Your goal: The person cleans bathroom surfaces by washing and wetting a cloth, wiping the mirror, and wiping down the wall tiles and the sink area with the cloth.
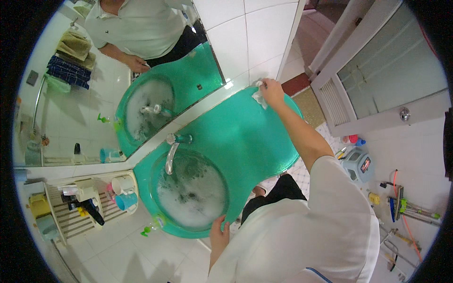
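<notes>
My right hand (271, 92) holds a crumpled white cloth or tissue (260, 97) against the far end of the green glass washbasin countertop (244, 123), close to the tiled wall. At the near rim of the basin rests my left hand (220, 231), its thumb and fingers apart, with nothing seen in it. Foamy, greyish water fills much of the round basin (193, 208). Above the water reaches a chrome faucet (171, 159). A soap bottle with a green pump (145, 231) stands beside the basin's left edge.
A wall mirror (106, 88) runs behind the counter. On the left, a slatted plastic shelf (70, 226) carries a blue cup (126, 201), a white mug (122, 185) and other toiletries. To the right are an open door (389, 70), a grey container (357, 166) and several mops or cleaning tools (400, 203).
</notes>
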`<state>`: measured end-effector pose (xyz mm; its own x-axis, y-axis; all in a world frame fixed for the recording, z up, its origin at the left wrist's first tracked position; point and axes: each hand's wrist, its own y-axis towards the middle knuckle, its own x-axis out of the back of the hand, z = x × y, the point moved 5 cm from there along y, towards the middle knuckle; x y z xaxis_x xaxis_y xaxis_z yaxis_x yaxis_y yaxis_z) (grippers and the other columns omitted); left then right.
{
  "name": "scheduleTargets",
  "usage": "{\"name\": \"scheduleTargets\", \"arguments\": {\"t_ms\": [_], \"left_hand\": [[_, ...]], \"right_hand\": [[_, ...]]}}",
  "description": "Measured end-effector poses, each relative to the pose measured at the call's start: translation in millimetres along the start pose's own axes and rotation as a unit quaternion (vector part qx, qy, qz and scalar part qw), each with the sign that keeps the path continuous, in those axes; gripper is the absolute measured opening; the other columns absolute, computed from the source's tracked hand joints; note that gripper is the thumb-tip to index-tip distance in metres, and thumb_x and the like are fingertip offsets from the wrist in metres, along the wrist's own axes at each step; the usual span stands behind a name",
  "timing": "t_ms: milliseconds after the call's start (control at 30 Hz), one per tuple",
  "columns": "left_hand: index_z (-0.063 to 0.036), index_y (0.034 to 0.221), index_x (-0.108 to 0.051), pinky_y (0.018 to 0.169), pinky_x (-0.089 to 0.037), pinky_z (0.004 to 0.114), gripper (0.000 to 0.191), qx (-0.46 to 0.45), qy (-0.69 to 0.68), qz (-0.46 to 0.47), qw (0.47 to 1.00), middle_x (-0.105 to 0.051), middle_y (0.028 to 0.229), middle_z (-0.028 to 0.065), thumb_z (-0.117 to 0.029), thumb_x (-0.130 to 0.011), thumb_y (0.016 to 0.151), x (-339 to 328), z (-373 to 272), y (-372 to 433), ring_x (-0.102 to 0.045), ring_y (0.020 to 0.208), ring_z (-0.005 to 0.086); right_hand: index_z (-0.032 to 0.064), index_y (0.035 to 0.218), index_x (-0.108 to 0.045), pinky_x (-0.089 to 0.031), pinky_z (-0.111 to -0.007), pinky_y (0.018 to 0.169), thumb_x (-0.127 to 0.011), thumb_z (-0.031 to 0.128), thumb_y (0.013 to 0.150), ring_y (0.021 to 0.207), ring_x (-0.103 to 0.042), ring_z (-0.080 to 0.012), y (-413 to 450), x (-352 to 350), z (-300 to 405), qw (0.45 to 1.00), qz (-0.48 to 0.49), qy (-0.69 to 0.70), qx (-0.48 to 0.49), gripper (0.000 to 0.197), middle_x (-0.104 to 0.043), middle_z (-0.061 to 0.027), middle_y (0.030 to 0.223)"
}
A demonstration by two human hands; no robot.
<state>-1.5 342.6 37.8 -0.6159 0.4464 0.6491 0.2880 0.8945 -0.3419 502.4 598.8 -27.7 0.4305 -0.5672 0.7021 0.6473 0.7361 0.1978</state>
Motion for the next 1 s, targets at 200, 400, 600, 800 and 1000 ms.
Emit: {"name": "scheduleTargets", "arguments": {"t_ms": [200, 400, 600, 800, 1000], "left_hand": [[-0.0020, 0.118, -0.062, 0.086, -0.050, 0.038, 0.030, 0.029, -0.015, 0.009, 0.999, -0.065, 0.111, 0.0175, -0.017, -0.062, 0.091, -4, 3, -6, -0.064, 0.100, 0.0294], [-0.0015, 0.116, -0.063, 0.084, -0.051, 0.037, 0.030, 0.024, -0.024, 0.000, 0.999, -0.066, 0.108, 0.0162, -0.017, -0.063, 0.091, -3, 1, -4, -0.064, 0.099, 0.0298], [-0.0016, 0.116, -0.061, 0.087, -0.048, 0.037, 0.028, 0.059, -0.032, 0.013, 0.998, -0.064, 0.111, 0.0193, -0.008, -0.062, 0.089, -2, -2, -6, -0.062, 0.102, 0.0345], [-0.0017, 0.117, -0.060, 0.085, -0.049, 0.037, 0.029, 0.046, -0.014, 0.027, 0.999, -0.064, 0.111, 0.0194, -0.008, -0.061, 0.089, 2, -6, 0, -0.062, 0.103, 0.0336], [-0.0032, 0.117, -0.062, 0.078, -0.053, 0.036, 0.029, 0.018, 0.021, -0.005, 1.000, -0.066, 0.107, 0.0153, -0.017, -0.062, 0.092, 7, 3, -4, -0.065, 0.097, 0.0275]], "right_hand": [[0.0074, 0.110, -0.066, -0.049, -0.043, 0.088, -0.068, 0.026, 0.081, 0.098, -0.060, -0.0355, -26, 1, 16, 0.965, 0.071, -0.058, 0.246, 0.034, -0.064, -0.0148, 0.112], [-0.0006, 0.109, -0.062, -0.050, -0.046, 0.082, -0.066, 0.020, 0.082, 0.086, -0.062, -0.0376, 16, -12, -20, 0.980, -0.044, 0.178, -0.072, 0.035, -0.066, -0.0178, 0.098], [0.0051, 0.098, -0.064, -0.047, -0.044, 0.081, -0.063, 0.013, 0.078, 0.093, -0.059, -0.0337, -31, -61, 58, 0.987, -0.156, -0.032, -0.002, 0.022, -0.065, -0.0137, 0.092], [0.0079, 0.096, -0.067, -0.042, -0.048, 0.087, -0.066, 0.016, 0.078, 0.099, -0.058, -0.0312, -35, -74, 44, 0.993, -0.086, 0.081, 0.033, 0.019, -0.066, -0.0099, 0.095], [0.0083, 0.098, -0.068, -0.042, -0.045, 0.087, -0.066, 0.015, 0.079, 0.099, -0.057, -0.0317, -5, -28, 19, 0.985, -0.169, -0.014, -0.022, 0.020, -0.066, -0.0099, 0.098]]}}
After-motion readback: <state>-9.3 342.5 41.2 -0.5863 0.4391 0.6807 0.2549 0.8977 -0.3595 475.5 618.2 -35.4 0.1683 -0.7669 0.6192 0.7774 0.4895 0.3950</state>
